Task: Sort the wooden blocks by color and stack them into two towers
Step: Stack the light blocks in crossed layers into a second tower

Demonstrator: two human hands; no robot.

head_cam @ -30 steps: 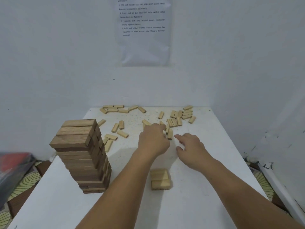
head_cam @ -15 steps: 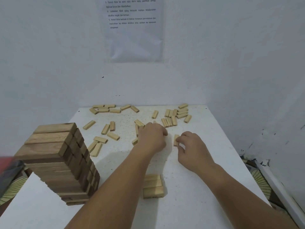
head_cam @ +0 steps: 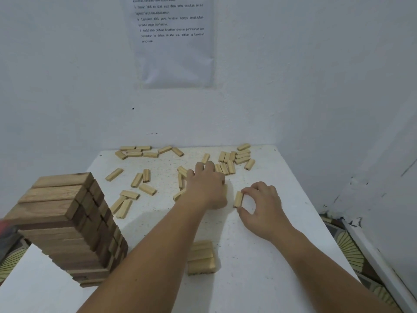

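Note:
A tall tower of dark brown blocks point(head_cam: 67, 224) stands at the table's left front. A low layer of light blocks point(head_cam: 200, 258) lies near the front middle, partly behind my left forearm. Several loose light blocks point(head_cam: 232, 162) are scattered across the far half of the table. My right hand point(head_cam: 262, 207) pinches one light block point(head_cam: 238, 199) between thumb and fingertips, just above the table. My left hand point(head_cam: 208, 185) is curled over light blocks in the middle; a block edge shows at its right side, and what its fingers hold is hidden.
The white table point(head_cam: 259, 279) sits in a corner of white walls, with a printed sheet point(head_cam: 171, 41) taped above it. A patterned floor mat point(head_cam: 352, 251) shows at the right, and a red and dark object point(head_cam: 6, 231) at the left edge.
My right hand has closed its fingers round a light block and drawn it slightly toward me. My left hand stayed over the middle blocks. The camera has dipped and moved closer.

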